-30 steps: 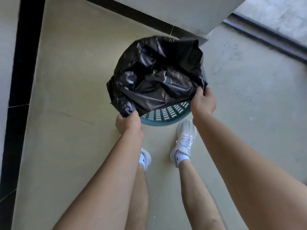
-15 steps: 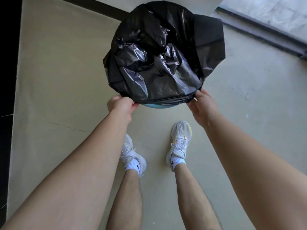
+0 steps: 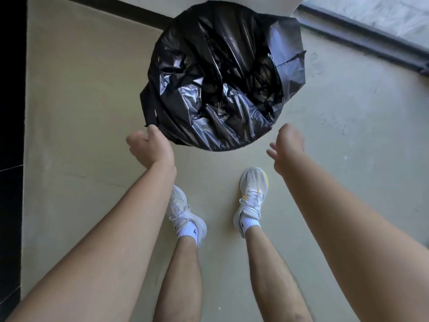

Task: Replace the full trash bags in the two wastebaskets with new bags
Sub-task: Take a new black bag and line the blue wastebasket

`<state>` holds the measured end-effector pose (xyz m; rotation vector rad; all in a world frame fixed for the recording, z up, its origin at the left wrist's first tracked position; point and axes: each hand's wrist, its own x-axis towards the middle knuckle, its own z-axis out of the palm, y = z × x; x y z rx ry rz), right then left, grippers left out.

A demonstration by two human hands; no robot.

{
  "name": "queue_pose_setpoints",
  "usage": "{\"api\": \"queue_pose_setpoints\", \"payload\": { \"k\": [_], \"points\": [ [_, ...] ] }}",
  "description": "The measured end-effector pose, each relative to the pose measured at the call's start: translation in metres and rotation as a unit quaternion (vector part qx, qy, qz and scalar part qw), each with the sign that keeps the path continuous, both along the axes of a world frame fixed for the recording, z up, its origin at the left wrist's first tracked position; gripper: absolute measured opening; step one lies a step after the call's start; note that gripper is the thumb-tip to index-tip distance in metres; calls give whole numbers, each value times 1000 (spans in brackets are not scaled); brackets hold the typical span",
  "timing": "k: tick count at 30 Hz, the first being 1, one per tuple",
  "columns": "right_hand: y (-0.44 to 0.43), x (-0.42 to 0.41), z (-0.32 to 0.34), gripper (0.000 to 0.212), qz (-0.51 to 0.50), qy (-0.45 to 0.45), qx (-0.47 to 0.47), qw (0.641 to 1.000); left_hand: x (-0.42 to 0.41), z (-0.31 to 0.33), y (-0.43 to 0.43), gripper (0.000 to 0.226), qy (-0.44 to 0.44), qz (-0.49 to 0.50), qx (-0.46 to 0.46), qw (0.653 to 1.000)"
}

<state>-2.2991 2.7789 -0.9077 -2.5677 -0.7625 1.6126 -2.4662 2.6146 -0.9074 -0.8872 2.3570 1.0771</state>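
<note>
Half a second ago both our hands held the near hem of the black trash bag (image 3: pixel 222 77). Now the right hand (image 3: pixel 286 147) has come off it and hangs at 4 o'clock from the bag, just clear of the plastic, its fingers loose and slightly apart. The left hand (image 3: pixel 148 148) stays at the hem at 7 o'clock. The sliver of blue rim that showed under the hem a second ago is gone, because the bag now drapes over the whole wastebasket.

The bag sits at 12 o'clock on the tan floor (image 3: pixel 81 112), ahead of our white shoes (image 3: pixel 251 194). The wastebasket is wholly hidden beneath the plastic. The left hand's fingers are curled and its thumb tip meets the bag's corner, but we cannot tell whether it pinches any plastic. The right hand is blurred. The bag's far edge is cut off at the top.
</note>
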Motion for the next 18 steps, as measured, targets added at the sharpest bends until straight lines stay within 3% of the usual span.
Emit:
{"api": "queue_pose_setpoints", "payload": {
  "k": [2,4,8,11,13,15,16,18],
  "points": [
    [-3,-7,5,46,110,-30,126,986,3,6,10,41,-28,-67,76,995],
    [-9,-18,6,55,205,36,195,959,4,3,21,46,-80,-136,89,983],
    [1,-27,-12,49,220,63,134,964,-7,-13,29,27,-101,-176,7,979],
    [11,-18,-16,38,199,115,40,972,-19,-8,25,27,-117,-186,10,975],
    [1,-8,-8,45,235,96,33,967,-23,-1,14,28,-115,-220,-20,969],
    [-19,3,6,69,364,-25,107,925,-26,8,-1,26,-117,-256,-55,958],
    [-31,3,15,77,433,-71,178,881,-27,9,-9,25,-118,-268,-67,954],
    [-53,-7,34,71,550,-77,344,757,-25,12,-22,23,-122,-295,-91,943]
  ]
}}
